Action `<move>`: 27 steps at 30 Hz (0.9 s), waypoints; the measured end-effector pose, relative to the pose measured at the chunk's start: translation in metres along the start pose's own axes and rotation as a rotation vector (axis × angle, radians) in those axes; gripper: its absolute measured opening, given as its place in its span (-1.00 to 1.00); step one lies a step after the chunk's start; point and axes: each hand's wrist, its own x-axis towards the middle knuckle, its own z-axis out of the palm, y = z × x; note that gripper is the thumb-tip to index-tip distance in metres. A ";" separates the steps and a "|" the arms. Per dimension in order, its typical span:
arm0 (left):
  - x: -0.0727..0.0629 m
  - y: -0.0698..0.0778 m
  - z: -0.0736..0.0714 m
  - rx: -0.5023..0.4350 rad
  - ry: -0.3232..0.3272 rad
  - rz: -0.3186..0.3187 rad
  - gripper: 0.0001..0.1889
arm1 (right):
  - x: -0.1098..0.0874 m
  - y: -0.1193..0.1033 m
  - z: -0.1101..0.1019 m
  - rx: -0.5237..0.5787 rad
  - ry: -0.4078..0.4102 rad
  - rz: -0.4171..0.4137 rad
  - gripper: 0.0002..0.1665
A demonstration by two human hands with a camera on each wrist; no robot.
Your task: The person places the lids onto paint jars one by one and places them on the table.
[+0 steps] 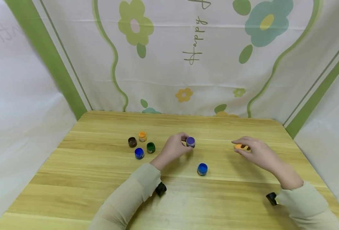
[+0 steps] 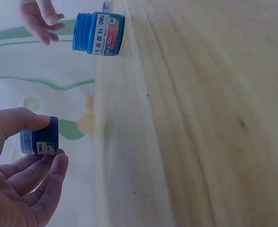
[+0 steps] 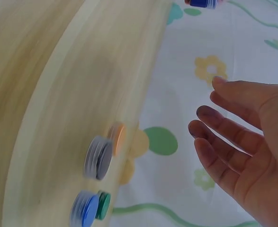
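My left hand (image 1: 173, 147) pinches a small purple paint jar (image 1: 191, 142) between thumb and fingers. In the left wrist view this jar (image 2: 40, 136) is above the table, its label facing the camera. My right hand (image 1: 258, 152) hovers over the right side of the table. Its fingers are loosely bent with nothing between them in the right wrist view. Just below its fingertips, an orange lid (image 1: 239, 146) shows in the head view. A bright blue paint jar (image 1: 202, 169) without a lid stands between the hands, nearer the front; its threaded neck is plain in the left wrist view.
At the left stand several jars: brown (image 1: 132, 142), orange (image 1: 142, 136), green (image 1: 150, 147) and dark blue (image 1: 139, 153). In the right wrist view, dark (image 3: 100, 158), blue (image 3: 85, 209) and green (image 3: 103, 205) lids lie near the orange one. A patterned cloth (image 1: 158, 64) hangs behind the table.
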 end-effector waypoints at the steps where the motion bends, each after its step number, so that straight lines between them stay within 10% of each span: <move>1: 0.001 0.000 0.000 0.006 0.002 -0.005 -0.62 | -0.002 0.003 -0.001 -0.004 0.002 0.007 -0.62; 27: 0.017 -0.007 0.003 0.203 -0.064 -0.109 -0.62 | -0.036 0.066 -0.004 -0.033 -0.122 0.196 -0.60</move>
